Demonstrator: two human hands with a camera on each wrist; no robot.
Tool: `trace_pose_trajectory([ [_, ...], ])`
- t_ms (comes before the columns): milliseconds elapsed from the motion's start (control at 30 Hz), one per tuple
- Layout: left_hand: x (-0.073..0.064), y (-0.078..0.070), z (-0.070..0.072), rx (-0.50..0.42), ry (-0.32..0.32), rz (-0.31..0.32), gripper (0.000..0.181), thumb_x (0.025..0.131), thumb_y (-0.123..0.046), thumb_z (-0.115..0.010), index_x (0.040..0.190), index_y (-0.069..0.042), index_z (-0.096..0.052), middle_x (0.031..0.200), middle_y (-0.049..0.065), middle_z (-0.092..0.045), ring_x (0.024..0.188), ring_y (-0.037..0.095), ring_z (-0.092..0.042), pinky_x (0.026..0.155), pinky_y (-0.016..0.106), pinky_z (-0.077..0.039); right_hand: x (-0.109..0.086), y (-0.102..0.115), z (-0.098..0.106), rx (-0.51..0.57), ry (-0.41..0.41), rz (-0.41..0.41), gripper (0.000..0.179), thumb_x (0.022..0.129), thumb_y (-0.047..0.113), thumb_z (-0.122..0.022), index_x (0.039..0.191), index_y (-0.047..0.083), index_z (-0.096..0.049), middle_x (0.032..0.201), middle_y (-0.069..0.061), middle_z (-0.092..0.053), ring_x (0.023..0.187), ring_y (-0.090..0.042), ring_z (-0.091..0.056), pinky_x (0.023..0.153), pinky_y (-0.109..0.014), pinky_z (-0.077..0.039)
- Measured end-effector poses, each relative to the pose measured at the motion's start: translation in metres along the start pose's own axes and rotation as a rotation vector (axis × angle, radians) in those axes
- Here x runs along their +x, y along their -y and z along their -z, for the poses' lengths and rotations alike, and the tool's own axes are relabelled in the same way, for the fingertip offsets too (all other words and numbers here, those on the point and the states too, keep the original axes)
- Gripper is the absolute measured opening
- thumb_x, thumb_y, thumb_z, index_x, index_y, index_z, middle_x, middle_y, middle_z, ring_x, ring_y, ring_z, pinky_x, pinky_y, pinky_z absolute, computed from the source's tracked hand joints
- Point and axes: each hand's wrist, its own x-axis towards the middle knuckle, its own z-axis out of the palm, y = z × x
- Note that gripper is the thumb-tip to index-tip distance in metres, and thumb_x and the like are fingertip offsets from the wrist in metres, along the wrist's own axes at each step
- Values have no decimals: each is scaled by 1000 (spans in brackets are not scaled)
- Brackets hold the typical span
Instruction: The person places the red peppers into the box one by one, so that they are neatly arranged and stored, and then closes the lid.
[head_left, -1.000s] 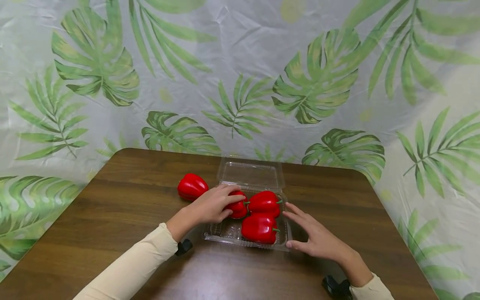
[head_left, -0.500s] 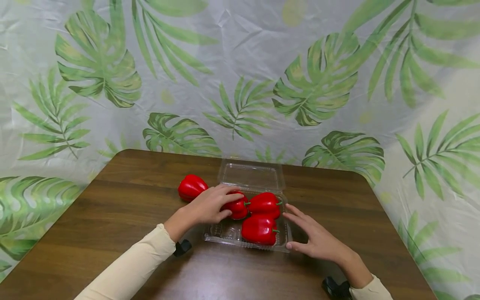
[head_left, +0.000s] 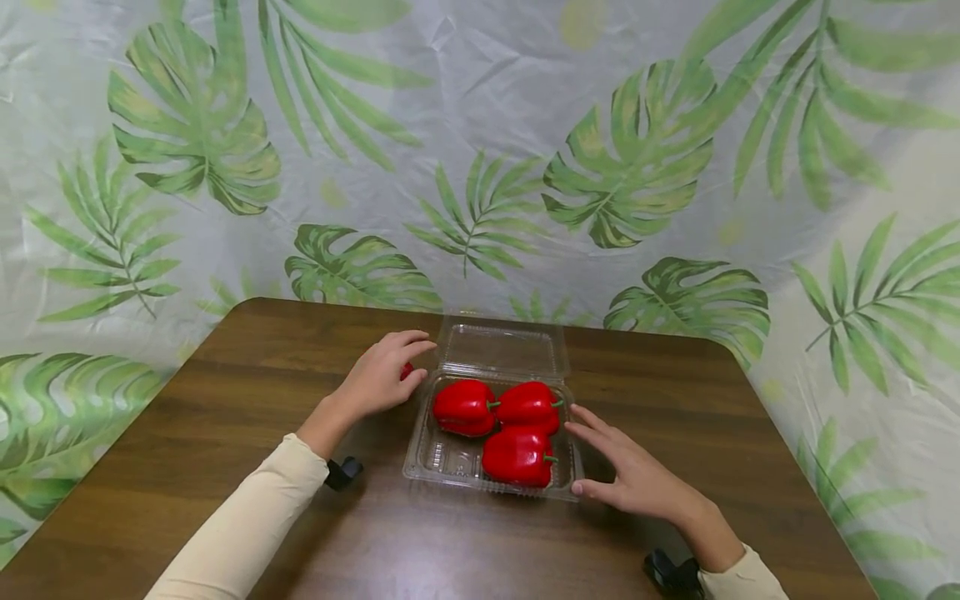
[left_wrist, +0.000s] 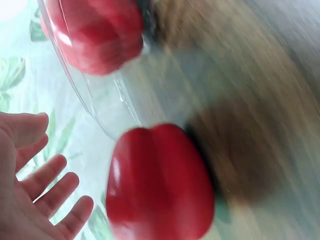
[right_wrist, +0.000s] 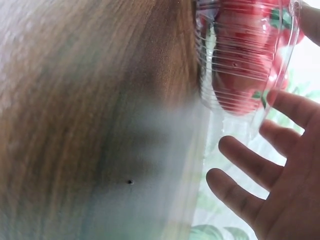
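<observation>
A clear plastic clamshell container point(head_left: 444, 457) lies with its lid folded back on the table. Three red bell peppers sit in it: one at the back left point(head_left: 465, 407), one at the back right point(head_left: 528, 406), one at the front right point(head_left: 517, 458). My left hand point(head_left: 375, 377) hovers over a fourth red bell pepper point(left_wrist: 159, 185) just left of the container, hiding most of it in the head view. In the left wrist view the fingers are spread and apart from that pepper. My right hand point(head_left: 636, 473) rests its fingertips along the container's right rim, fingers relaxed.
The brown wooden table point(head_left: 262, 400) has rounded back corners. Behind it hangs a white sheet printed with green leaves point(head_left: 491, 208). The clear lid point(head_left: 502, 348) lies toward the table's back edge.
My left hand has let go of the back-left bell pepper in the container and moved left to the pepper outside. My right hand stays at the rim.
</observation>
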Motion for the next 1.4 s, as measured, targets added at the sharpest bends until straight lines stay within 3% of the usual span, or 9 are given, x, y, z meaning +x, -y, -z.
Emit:
trace_pose_trajectory([
  [100,-3,5,1,69,-47,93,37,90,-18,-64,126,-9,-67,134,15,-62,122,38,-58,97,56,-50,0,1,1,7,2,-6,76,86,43,-72,149,12,-43,164,-14,-27,145,-42,-36,104,-69,-39],
  [200,-7,9,1,140,-69,236,38,90,-23,-63,124,-8,-67,131,16,-63,118,40,-58,91,57,-51,0,1,1,8,4,-10,76,86,43,-72,150,12,-43,164,-14,-27,145,-42,-36,104,-69,-40],
  [333,-11,13,0,182,-29,399,48,88,-37,-66,125,-7,-65,128,19,-62,115,41,-56,87,57,-52,0,1,0,11,7,-14,76,87,43,-72,150,13,-43,164,-14,-27,145,-42,-36,104,-68,-40],
  [433,-12,14,0,170,10,453,55,86,-43,-67,127,-6,-64,126,19,-62,114,40,-56,85,56,-54,-1,0,-1,17,5,-17,76,87,42,-72,150,13,-42,164,-14,-26,146,-42,-35,104,-68,-40],
  [733,-14,18,2,164,82,420,54,87,-40,-67,129,-7,-62,127,19,-63,111,39,-58,85,55,-56,-1,-1,-3,21,6,-23,76,88,43,-71,151,14,-41,165,-13,-25,147,-40,-35,105,-66,-42],
  [1067,-18,22,15,133,184,289,55,80,-15,-69,133,-6,-59,139,17,-58,120,40,-52,93,58,-52,-2,-4,-3,2,6,-32,77,88,46,-70,152,16,-40,165,-9,-25,146,-38,-36,104,-64,-44],
  [1167,-22,22,14,189,172,278,54,82,-16,-65,134,-3,-56,141,20,-54,124,43,-50,95,59,-51,-2,-4,-3,4,11,-34,77,88,47,-70,153,18,-39,166,-8,-24,147,-37,-36,104,-63,-44],
  [1333,-28,20,12,268,148,319,60,85,-35,-71,133,-3,-56,137,20,-55,118,42,-52,90,57,-52,-2,-5,-4,22,15,-36,77,89,47,-69,153,19,-38,166,-7,-22,147,-37,-34,103,-64,-44],
  [1400,-29,21,12,264,141,315,61,82,-34,-74,133,-4,-57,137,20,-55,118,42,-52,89,57,-52,-1,-4,-3,29,17,-36,77,89,47,-69,153,19,-38,167,-8,-22,147,-38,-34,103,-65,-43],
])
